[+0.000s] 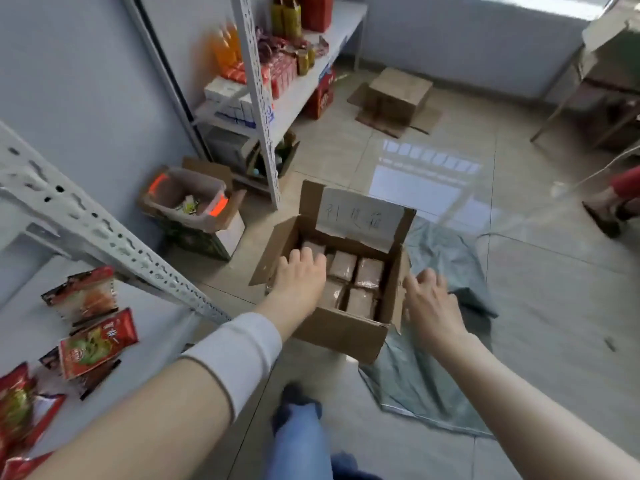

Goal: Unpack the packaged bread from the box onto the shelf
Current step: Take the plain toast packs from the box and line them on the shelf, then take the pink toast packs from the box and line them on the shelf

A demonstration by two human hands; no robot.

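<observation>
Left hand [300, 276] hides some boxed bread packs [369, 273], perhaps touching them.

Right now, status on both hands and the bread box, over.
Left hand open, reaching into box over bread packs. Right hand open at box's right wall, holding nothing. No bread visible on shelf. Flaps open, nothing blocking.

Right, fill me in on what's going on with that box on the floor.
A person is bending over an open cardboard box on the floor, which is full of packaged bread. The left hand reaches into the box's left side with fingers spread over a pack, gripping nothing yet. The right hand is at the box's right wall, open. No bread shows on the shelf to the left, only red snack packets.
</observation>
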